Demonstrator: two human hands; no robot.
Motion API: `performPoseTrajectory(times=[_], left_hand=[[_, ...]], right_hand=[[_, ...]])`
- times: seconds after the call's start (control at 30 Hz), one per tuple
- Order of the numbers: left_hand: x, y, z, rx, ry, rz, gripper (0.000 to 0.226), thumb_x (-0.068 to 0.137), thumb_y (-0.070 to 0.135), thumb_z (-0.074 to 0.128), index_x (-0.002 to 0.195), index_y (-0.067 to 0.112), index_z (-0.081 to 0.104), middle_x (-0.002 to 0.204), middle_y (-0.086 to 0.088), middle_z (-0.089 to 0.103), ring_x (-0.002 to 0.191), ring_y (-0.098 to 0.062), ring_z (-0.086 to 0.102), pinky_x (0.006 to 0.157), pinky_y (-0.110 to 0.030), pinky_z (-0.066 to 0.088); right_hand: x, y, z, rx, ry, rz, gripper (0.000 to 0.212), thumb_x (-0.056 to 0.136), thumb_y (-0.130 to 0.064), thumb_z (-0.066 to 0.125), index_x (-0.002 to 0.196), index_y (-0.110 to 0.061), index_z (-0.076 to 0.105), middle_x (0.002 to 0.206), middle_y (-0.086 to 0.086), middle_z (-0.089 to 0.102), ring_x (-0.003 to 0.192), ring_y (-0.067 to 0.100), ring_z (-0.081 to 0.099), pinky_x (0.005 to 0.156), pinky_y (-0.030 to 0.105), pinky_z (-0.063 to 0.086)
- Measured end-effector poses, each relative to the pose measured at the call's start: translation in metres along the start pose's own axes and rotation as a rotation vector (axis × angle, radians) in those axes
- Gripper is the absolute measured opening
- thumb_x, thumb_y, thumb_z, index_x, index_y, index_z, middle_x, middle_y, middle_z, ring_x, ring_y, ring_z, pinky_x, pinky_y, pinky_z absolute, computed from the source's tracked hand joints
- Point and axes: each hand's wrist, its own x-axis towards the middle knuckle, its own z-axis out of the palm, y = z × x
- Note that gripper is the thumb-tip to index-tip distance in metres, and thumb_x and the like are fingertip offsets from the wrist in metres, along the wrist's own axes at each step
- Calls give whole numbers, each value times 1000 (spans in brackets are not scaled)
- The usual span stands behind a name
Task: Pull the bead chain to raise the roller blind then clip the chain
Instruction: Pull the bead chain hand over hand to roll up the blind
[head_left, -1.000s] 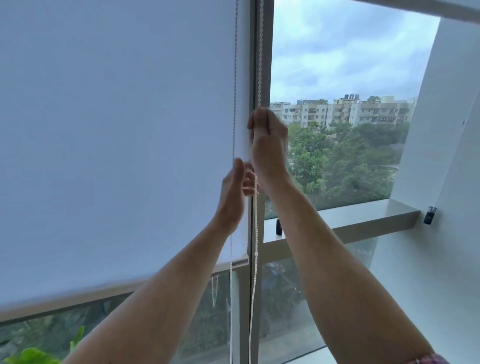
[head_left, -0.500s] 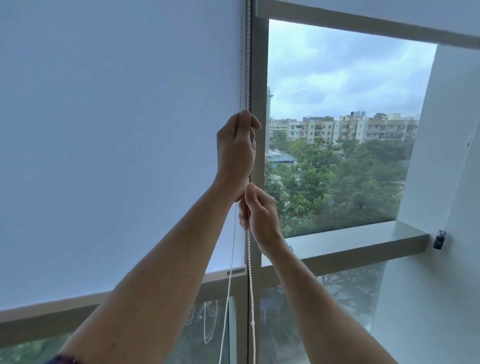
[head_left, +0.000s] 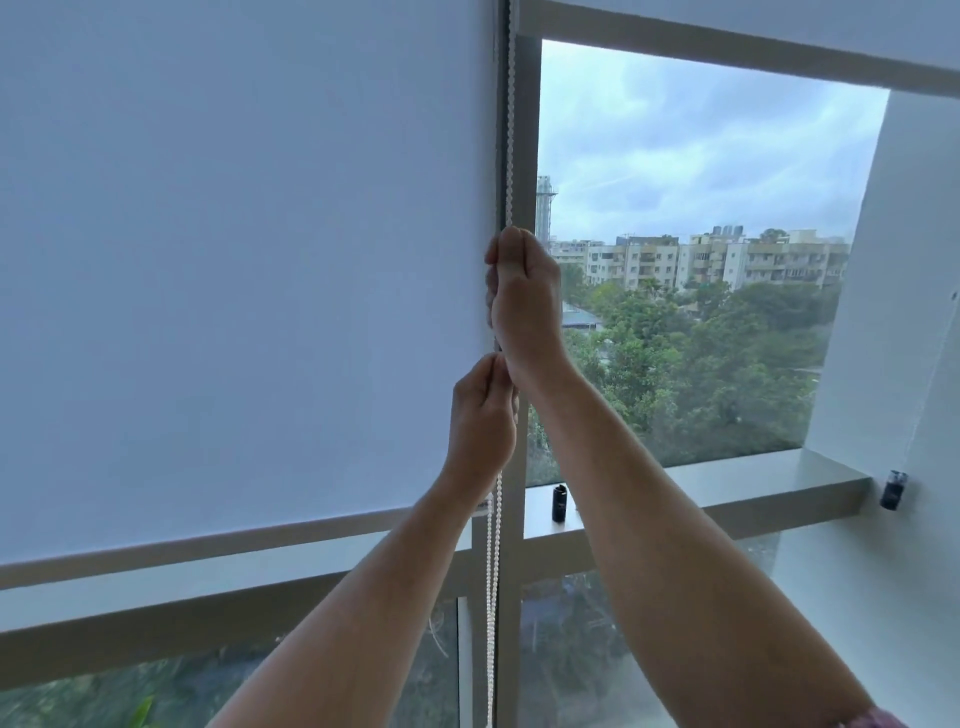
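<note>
A white roller blind (head_left: 249, 270) covers the left window pane, and its bottom bar (head_left: 208, 543) hangs just above the lower frame rail. The white bead chain (head_left: 510, 130) runs down along the blind's right edge beside the mullion. My right hand (head_left: 524, 301) grips the chain high up, fingers curled round it. Directly below, my left hand (head_left: 480, 421) pinches the same chain. Both strands of the chain (head_left: 491, 597) hang loose beneath my left hand.
A small black chain clip (head_left: 559, 502) sits on the sill (head_left: 753, 480) by the mullion. A second black clip (head_left: 893, 489) is fixed to the white wall at the right. The right pane is uncovered, showing trees and buildings.
My hands have swapped places: the right hand has gone up and now grips the chain on top, while the left has come down below it. The blind's bottom bar sits slightly higher.
</note>
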Motion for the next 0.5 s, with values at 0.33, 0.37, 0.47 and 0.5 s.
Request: performPoseTrajectory(times=[0.33,0.37,0.47,0.5], left_hand=[[58,76,-11,-157,13,104,38,104,36,40,101,8,66,82,0,68,80,-14,66,71,-29,53],[60,86,-8,-185,-38,131,35,104,34,41,103,9,65,81,-2,67,77,-17,65,67,-28,52],[56,93,-1,-256,-140,96,30,106,23,40,100,6,64,58,0,44,48,-14,38,44,-26,30],[51,90,-1,-291,-146,71,29,106,19,40,97,5,64,54,3,35,46,-12,26,43,-27,21]], right_hand=[[-35,35,1,-26,28,-122,40,98,-16,43,63,-34,52,55,-16,49,53,5,40,48,25,35],[-43,43,-1,-22,19,-104,41,99,-16,43,62,-34,51,54,-16,47,53,7,37,49,29,32],[-57,60,-12,24,-20,-64,42,102,-19,42,63,-33,48,55,-17,40,55,10,30,51,39,23],[-59,62,-16,4,-42,-70,42,102,-19,42,63,-33,47,56,-17,39,55,10,29,52,40,23]])
